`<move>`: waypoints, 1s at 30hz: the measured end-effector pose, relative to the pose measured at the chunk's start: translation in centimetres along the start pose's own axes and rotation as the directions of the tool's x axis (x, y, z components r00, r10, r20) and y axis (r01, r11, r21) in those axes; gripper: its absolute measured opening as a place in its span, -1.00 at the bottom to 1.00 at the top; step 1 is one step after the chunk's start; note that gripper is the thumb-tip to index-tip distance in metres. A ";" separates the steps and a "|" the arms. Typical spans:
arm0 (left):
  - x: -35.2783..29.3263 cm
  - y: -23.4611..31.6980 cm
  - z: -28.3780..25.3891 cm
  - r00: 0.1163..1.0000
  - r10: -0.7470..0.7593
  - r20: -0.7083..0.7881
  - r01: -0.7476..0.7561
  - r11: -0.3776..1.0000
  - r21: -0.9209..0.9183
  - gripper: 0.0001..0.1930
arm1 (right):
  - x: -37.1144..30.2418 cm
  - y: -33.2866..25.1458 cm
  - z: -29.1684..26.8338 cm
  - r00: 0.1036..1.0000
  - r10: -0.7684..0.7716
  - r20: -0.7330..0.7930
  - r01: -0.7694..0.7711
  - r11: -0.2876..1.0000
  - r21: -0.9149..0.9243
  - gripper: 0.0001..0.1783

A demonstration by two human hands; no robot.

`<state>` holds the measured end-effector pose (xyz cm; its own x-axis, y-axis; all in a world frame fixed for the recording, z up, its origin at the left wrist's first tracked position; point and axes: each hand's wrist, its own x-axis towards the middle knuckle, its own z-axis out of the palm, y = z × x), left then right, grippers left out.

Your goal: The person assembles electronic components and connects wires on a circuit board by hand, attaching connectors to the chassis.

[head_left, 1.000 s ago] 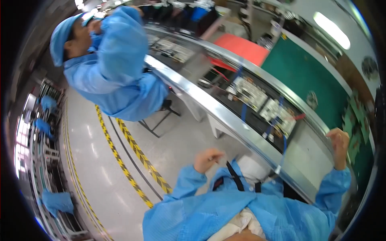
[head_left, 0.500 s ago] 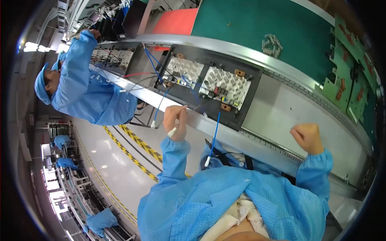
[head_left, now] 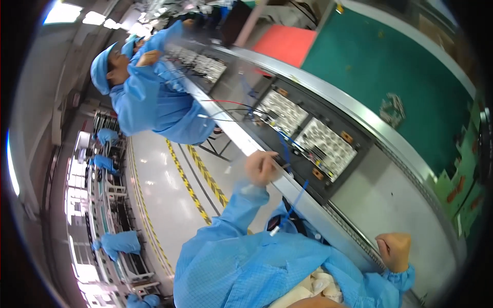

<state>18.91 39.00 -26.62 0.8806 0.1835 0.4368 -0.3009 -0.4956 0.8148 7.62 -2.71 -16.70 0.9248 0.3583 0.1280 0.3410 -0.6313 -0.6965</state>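
My left hand is at the near rail of the line, fingers closed in a pinch and slightly blurred. A dark wire shows at its fingertips. Beyond it lies a black tray carrying two pale circuit boards, a left one and a right one, with silvery rounded parts. A blue wire with a white connector hangs over the rail, right of my left hand. My right hand, loosely curled into a fist, is above the line's near edge at the right, with nothing visible in it.
A co-worker in blue stands at the left by another board tray. Red and black wires cross the rail. Behind is a green mat with a heap of small metal parts; green boards stand right.
The view has turned and shifted, so the line slants more steeply. My left hand has moved nearer the tray's front edge; the white connector earlier visible beneath it is smeared. My right hand stays curled.
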 end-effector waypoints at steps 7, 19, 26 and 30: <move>0.6 1.1 0.5 0.983 0.146 0.113 -0.153 0.986 0.059 -0.85 | 0.3 2.5 0.5 0.963 0.270 -0.001 -0.270 0.962 0.031 -0.81; 1.4 1.4 3.4 0.968 0.222 0.115 -0.219 0.975 -0.042 -0.90 | 0.1 6.0 1.4 0.916 0.194 -0.351 -0.236 0.968 -0.083 -0.72; -0.1 -0.6 0.6 0.918 0.364 0.161 -0.314 0.910 -0.270 -0.87 | 0.7 5.1 1.7 0.878 0.096 -0.470 -0.162 0.982 -0.102 -0.72; -1.8 -0.9 -6.0 0.933 0.358 0.041 -0.347 0.923 -0.167 -0.87 | -1.3 5.7 -0.8 0.834 0.170 -0.525 -0.279 0.951 -0.134 -0.71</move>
<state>15.40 44.20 -25.84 0.7288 -0.0413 0.6835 -0.6443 -0.3793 0.6641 8.48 -7.35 -20.23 0.9176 -0.1700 0.3593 0.0893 -0.7926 -0.6031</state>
